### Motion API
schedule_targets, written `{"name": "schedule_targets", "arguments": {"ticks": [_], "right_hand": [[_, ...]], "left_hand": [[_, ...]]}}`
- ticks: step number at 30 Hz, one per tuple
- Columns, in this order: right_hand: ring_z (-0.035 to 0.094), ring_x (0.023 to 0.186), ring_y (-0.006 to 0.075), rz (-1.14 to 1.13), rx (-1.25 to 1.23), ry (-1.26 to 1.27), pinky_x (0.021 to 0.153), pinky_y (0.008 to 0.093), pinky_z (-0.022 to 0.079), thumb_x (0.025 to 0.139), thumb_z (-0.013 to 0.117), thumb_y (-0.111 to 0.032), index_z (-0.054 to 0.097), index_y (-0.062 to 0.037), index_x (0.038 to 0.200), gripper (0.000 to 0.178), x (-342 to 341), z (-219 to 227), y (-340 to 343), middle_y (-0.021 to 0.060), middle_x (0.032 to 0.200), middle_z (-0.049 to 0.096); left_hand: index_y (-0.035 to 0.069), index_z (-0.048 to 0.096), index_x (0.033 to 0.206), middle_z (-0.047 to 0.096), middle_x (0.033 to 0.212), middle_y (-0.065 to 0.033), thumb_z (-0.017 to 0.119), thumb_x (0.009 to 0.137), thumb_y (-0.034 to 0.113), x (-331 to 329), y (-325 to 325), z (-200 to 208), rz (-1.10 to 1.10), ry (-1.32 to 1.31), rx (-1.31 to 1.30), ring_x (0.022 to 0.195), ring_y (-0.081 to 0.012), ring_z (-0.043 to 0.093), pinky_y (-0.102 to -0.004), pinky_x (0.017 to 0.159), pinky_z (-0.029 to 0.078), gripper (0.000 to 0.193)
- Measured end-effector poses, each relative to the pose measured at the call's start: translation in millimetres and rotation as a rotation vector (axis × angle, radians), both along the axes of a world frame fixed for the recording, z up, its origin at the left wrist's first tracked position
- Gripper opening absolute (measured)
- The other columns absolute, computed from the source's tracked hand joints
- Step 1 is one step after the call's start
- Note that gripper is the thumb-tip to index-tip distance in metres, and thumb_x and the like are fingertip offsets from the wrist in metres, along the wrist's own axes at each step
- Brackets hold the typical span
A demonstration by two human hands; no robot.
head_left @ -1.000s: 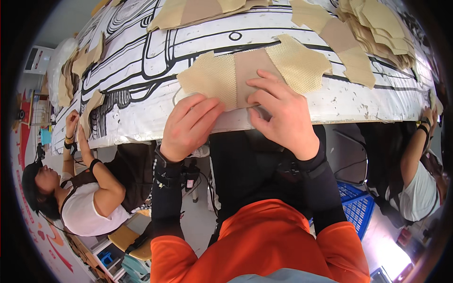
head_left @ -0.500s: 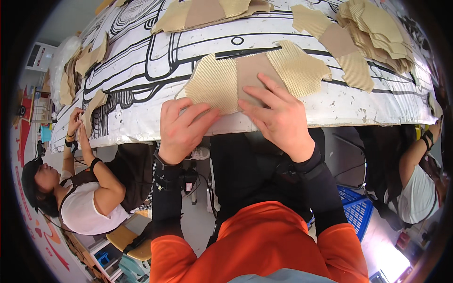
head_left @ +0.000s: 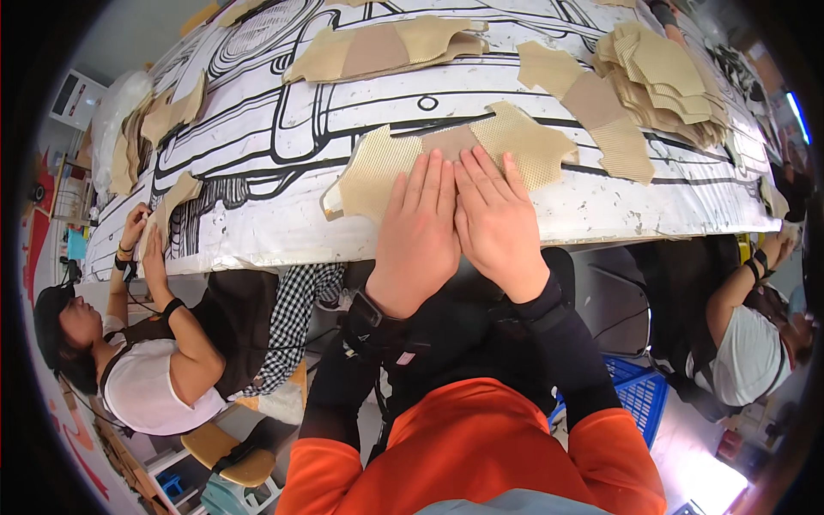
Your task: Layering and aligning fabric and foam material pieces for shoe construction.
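A shaped piece of tan mesh fabric (head_left: 378, 171) with a smooth brown middle band lies on the table in front of me. My left hand (head_left: 420, 225) rests flat on its middle, fingers stretched out and pointing away from me. Beside it, almost touching, my right hand (head_left: 495, 215) is pressed flat with its fingers extended too. Both palms cover the near part of the brown band. Neither hand grips anything. At the piece's left tip a small pale edge shows.
Past the piece lies a stack of similar fabric pieces (head_left: 421, 45). One single piece (head_left: 592, 103) and a taller mesh pile (head_left: 665, 73) are to the right. A co-worker (head_left: 167, 343) handles fabric at left; another person (head_left: 747, 343) sits at right. A blue crate (head_left: 637, 395) stands below.
My left hand has moved right from the piece's left part to its middle. My right hand has shifted slightly left and straightened, so both hands now lie side by side.
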State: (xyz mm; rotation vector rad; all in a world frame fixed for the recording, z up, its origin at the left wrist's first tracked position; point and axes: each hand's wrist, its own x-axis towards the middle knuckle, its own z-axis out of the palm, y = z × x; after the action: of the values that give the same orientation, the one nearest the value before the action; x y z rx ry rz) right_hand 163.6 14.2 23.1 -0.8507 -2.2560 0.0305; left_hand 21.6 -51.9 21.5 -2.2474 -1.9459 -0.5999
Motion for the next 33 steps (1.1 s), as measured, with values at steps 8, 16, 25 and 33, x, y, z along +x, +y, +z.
{"name": "schedule_targets", "arguments": {"ticks": [8, 16, 25, 33], "right_hand": [[0.056, 0.134, 0.0315, 0.113, 0.017, -0.105, 0.116, 0.0454, 0.039, 0.086, 0.061, -0.017, 0.065, 0.0043, 0.13, 0.049, 15, 5, 15, 0.0197, 0.135, 0.065], [0.056, 0.131, 0.0306, 0.112, 0.14, -0.042, 0.113, 0.0478, 0.039, 0.087, 0.061, -0.011, 0.069, -0.0016, 0.121, 0.036, 30, 18, 12, 0.0164, 0.13, 0.068], [0.072, 0.099, 0.0227, -0.109, -0.875, 0.84, 0.082, 0.038, 0.059, 0.097, 0.06, -0.005, 0.063, 0.0015, 0.123, 0.027, 75, -13, -18, 0.0175, 0.121, 0.069], [0.071, 0.099, 0.0179, -0.112, -0.862, 1.099, 0.077, 0.0283, 0.055, 0.099, 0.06, -0.004, 0.064, 0.0013, 0.12, 0.022, 133, 7, -65, 0.0114, 0.114, 0.07]], "left_hand": [[-0.01, 0.039, 0.152, 0.04, 0.158, -0.0283, 0.048, 0.099, 0.022, 23, 3, -4, 0.114, 0.004, 0.001, 0.15, -0.0422, 0.034, -0.0572, 0.12, 0.028, 0.062], [-0.011, 0.038, 0.153, 0.041, 0.158, -0.0275, 0.044, 0.102, 0.033, 40, 10, -11, 0.356, 0.119, -0.002, 0.151, -0.0389, 0.033, -0.0569, 0.119, 0.029, 0.067], [-0.004, 0.04, 0.152, 0.038, 0.159, -0.0287, 0.047, 0.104, 0.036, 14, 64, -5, 0.196, -0.096, 0.087, 0.15, -0.0443, 0.033, -0.0574, 0.122, 0.027, 0.064], [0.005, 0.042, 0.154, 0.038, 0.162, -0.0182, 0.049, 0.102, 0.028, -19, 15, 6, -0.144, -0.042, -0.106, 0.152, -0.0398, 0.03, -0.0549, 0.126, 0.021, 0.057]]}}
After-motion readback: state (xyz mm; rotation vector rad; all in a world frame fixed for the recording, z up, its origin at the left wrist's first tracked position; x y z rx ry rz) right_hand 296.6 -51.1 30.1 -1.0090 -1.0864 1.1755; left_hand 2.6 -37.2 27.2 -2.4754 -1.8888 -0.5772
